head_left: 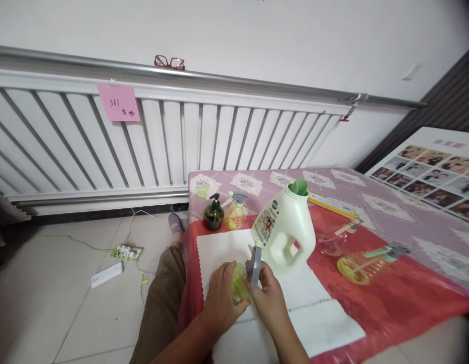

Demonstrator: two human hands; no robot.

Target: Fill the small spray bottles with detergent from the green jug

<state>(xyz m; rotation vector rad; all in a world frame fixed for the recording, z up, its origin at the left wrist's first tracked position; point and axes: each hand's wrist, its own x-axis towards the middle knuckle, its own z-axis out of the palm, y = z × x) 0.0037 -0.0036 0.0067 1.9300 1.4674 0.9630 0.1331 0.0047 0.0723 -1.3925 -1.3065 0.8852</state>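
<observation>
My left hand (222, 298) wraps round a small yellow-green spray bottle (239, 287) over a white cloth (310, 308). My right hand (268, 296) pinches the bottle's grey spray head (253, 265). Just behind them stands a large white jug (285, 227) with a green spout, its label facing me. The bottle's lower part is hidden by my fingers.
A dark green pump bottle (214, 212) and a yellow spray bottle (235, 210) stand at the bed's near-left corner. Two more clear spray bottles (365, 263) lie on the red sheet (409, 293) to the right. A white radiator (162, 141), power strip (106, 274) and cables lie left.
</observation>
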